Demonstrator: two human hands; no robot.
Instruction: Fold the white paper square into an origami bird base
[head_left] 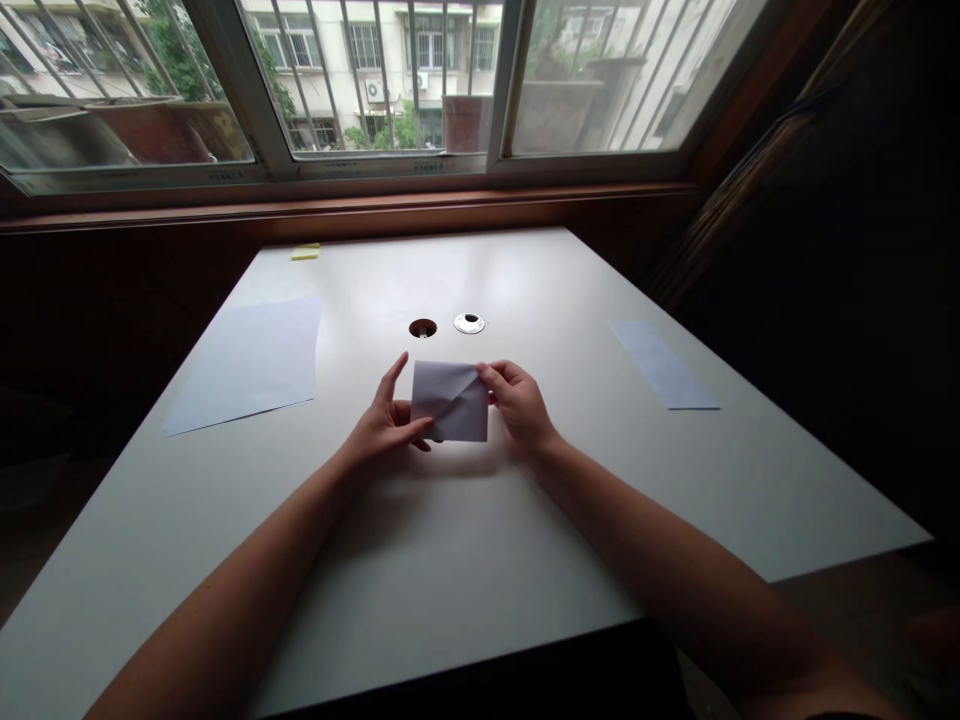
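Note:
A folded sheet of white paper [457,410], roughly square, is held up a little above the tabletop, with a diagonal fold edge across its face. My left hand [386,415] grips its lower left side, thumb in front and fingers partly behind; the index finger points up and away. At the upper right corner, my right hand [517,400] pinches the paper between thumb and fingers. The fingers behind the paper are partly hidden.
The white table [465,560] carries a large white sheet [251,365] at left, a narrow paper strip [664,365] at right and yellow sticky notes [305,252] at the far left. A round cable hole [423,328] lies beside a silver grommet cover [469,323]. A barred window stands behind.

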